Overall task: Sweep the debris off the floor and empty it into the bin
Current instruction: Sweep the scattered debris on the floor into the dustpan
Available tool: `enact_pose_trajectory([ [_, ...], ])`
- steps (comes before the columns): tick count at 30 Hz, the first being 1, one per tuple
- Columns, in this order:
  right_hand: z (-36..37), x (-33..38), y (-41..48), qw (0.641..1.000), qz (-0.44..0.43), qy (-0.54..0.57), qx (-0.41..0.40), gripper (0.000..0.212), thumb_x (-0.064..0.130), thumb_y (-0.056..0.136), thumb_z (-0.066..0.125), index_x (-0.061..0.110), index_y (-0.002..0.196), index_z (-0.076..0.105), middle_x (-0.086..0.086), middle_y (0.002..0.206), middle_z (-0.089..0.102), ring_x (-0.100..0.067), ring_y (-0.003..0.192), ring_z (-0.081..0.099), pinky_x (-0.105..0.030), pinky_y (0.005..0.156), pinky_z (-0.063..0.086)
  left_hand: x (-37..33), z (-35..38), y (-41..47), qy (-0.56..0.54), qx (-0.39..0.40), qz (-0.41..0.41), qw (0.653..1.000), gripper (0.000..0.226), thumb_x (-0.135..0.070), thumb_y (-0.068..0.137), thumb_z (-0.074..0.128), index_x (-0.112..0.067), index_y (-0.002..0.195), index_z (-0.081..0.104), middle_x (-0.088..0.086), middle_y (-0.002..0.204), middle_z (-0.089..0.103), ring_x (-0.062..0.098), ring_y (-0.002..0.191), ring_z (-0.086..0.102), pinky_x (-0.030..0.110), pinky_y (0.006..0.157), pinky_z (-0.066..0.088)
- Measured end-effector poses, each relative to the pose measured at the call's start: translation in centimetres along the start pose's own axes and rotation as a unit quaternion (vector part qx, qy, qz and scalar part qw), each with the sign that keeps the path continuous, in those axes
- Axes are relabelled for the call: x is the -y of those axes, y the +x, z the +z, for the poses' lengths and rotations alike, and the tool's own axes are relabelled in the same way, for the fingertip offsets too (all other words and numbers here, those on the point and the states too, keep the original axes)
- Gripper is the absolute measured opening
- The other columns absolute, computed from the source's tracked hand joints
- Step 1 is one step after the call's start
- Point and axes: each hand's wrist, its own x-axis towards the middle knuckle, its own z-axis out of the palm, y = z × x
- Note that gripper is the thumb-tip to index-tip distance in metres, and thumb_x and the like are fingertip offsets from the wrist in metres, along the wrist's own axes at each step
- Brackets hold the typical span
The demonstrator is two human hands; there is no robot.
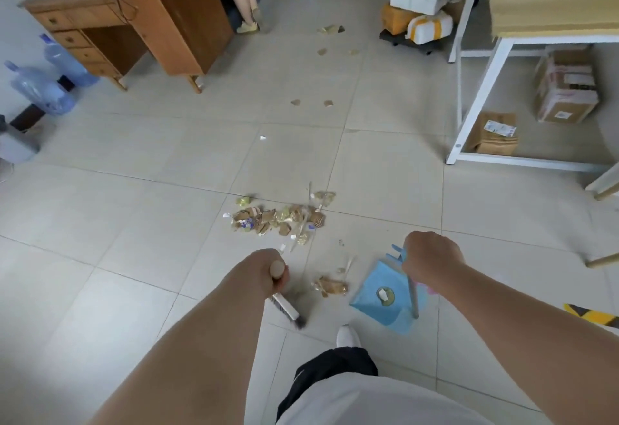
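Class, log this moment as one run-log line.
left hand grips broom | right hand holds dustpan | small pile between them | large pile ahead on floor

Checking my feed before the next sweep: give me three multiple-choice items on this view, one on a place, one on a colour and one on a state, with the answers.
1. Where does the small debris clump lie?
A) between the broom head and the dustpan
B) under the wooden desk
C) on the white table

2. What colour is the dustpan?
A) red
B) blue
C) green

3. What is the left hand doing?
A) hanging open
B) carrying a box
C) gripping the broom handle

Answers:
1 A: the clump sits between the two.
2 B: the pan is light blue.
3 C: the fingers curl round the handle's top, while the right hand grips the dustpan handle.
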Motion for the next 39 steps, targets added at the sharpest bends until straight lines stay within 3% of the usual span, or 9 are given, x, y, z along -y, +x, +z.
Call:
enact_pose_trajectory([
  [5, -1.2, -0.1, 2.3, 0.999, 0.032, 0.036, 0.004, 0.023, -0.001, 0.071, 0.051, 0.011, 0.086, 0.064, -0.002, 0.068, 0.062, -0.021, 0.057, 0.056, -0.026, 0.059, 0.052, -4.3, 3.6, 0.6, -0.073, 0.039, 0.026, 0.996, 0.021, 0.005, 0.090, 0.044, -0.006, 0.104, 0.054, 0.011, 0.068, 0.047, 0.015, 0.040, 0.047, 0.015, 0.032, 0.044],
  [7, -1.6, -0.5, 3.0, 0.998, 0.048, 0.049, 0.004, 0.025, -0.002, 0.071, 0.050, 0.011, 0.086, 0.065, -0.003, 0.064, 0.062, -0.022, 0.050, 0.057, -0.024, 0.054, 0.050, -5.3, 4.1, 1.1, -0.069, 0.040, 0.049, 0.996, 0.028, 0.007, 0.089, 0.043, -0.009, 0.107, 0.056, 0.010, 0.066, 0.047, 0.012, 0.029, 0.045, 0.014, 0.033, 0.043],
  [9, -1.9, -1.1, 3.8, 0.997, 0.056, 0.053, -0.001, 0.026, -0.001, 0.072, 0.049, 0.013, 0.087, 0.066, -0.003, 0.067, 0.065, -0.023, 0.050, 0.058, -0.022, 0.053, 0.049, -5.9, 4.2, 1.8, -0.041, 0.020, 0.065, 0.997, 0.032, 0.010, 0.086, 0.044, -0.008, 0.108, 0.057, 0.012, 0.069, 0.051, 0.012, 0.035, 0.047, 0.015, 0.033, 0.044],
  [14, -3.1, -2.7, 6.1, 0.999, 0.025, 0.032, -0.013, 0.022, 0.004, 0.076, 0.051, 0.016, 0.089, 0.065, -0.002, 0.077, 0.070, -0.023, 0.070, 0.067, -0.022, 0.055, 0.045, -7.0, 5.3, 1.5, 0.029, -0.004, 0.067, 0.997, 0.013, 0.006, 0.092, 0.048, -0.006, 0.097, 0.051, 0.014, 0.078, 0.054, 0.013, 0.051, 0.046, 0.012, 0.035, 0.043],
  [20, -5.6, -5.4, 8.5, 0.998, -0.051, -0.020, -0.008, 0.024, 0.002, 0.075, 0.053, 0.013, 0.094, 0.064, -0.001, 0.074, 0.060, -0.020, 0.057, 0.054, -0.022, 0.055, 0.041, -6.0, 9.8, -0.1, 0.133, -0.047, 0.082, 0.987, 0.026, 0.003, 0.091, 0.047, -0.006, 0.067, 0.046, 0.003, 0.041, 0.052, 0.012, 0.038, 0.048, 0.021, 0.041, 0.041],
  [26, -7.4, -11.1, 10.9, 0.994, -0.107, -0.036, 0.010, 0.023, 0.003, 0.078, 0.053, 0.013, 0.095, 0.064, -0.001, 0.075, 0.058, -0.016, 0.050, 0.047, -0.024, 0.061, 0.048, -1.6, 14.3, -2.1, 0.009, -0.090, 0.028, 0.996, 0.013, 0.008, 0.087, 0.049, -0.003, 0.081, 0.051, 0.014, 0.071, 0.053, 0.019, 0.054, 0.050, 0.015, 0.037, 0.045],
  [31, -7.8, -13.9, 12.3, 0.993, -0.112, -0.021, 0.025, 0.021, 0.000, 0.075, 0.055, 0.012, 0.089, 0.062, -0.002, 0.076, 0.061, -0.023, 0.062, 0.056, -0.024, 0.058, 0.045, -0.8, 19.9, -4.0, -0.109, -0.079, -0.003, 0.991, 0.018, 0.008, 0.087, 0.048, -0.007, 0.077, 0.049, 0.012, 0.071, 0.050, 0.020, 0.058, 0.051, 0.019, 0.038, 0.047],
  [34, -7.2, -15.9, 13.4, 0.995, -0.101, -0.005, 0.026, 0.014, 0.004, 0.076, 0.054, 0.015, 0.084, 0.058, 0.000, 0.071, 0.060, -0.022, 0.061, 0.056, -0.021, 0.053, 0.039, -1.9, 23.3, -4.6, -0.158, -0.064, -0.007, 0.985, 0.019, 0.009, 0.087, 0.047, -0.006, 0.076, 0.049, 0.012, 0.049, 0.057, 0.017, 0.037, 0.054, 0.016, 0.037, 0.045],
  [39, -6.2, -18.8, 14.8, 0.996, -0.082, 0.021, 0.006, 0.015, 0.012, 0.081, 0.056, 0.016, 0.094, 0.062, 0.001, 0.078, 0.062, -0.023, 0.070, 0.056, -0.024, 0.053, 0.035, -3.9, 26.5, -2.7, -0.230, -0.039, 0.028, 0.972, 0.023, 0.006, 0.088, 0.046, -0.009, 0.103, 0.054, 0.012, 0.070, 0.052, 0.011, 0.045, 0.049, 0.016, 0.035, 0.047],
])
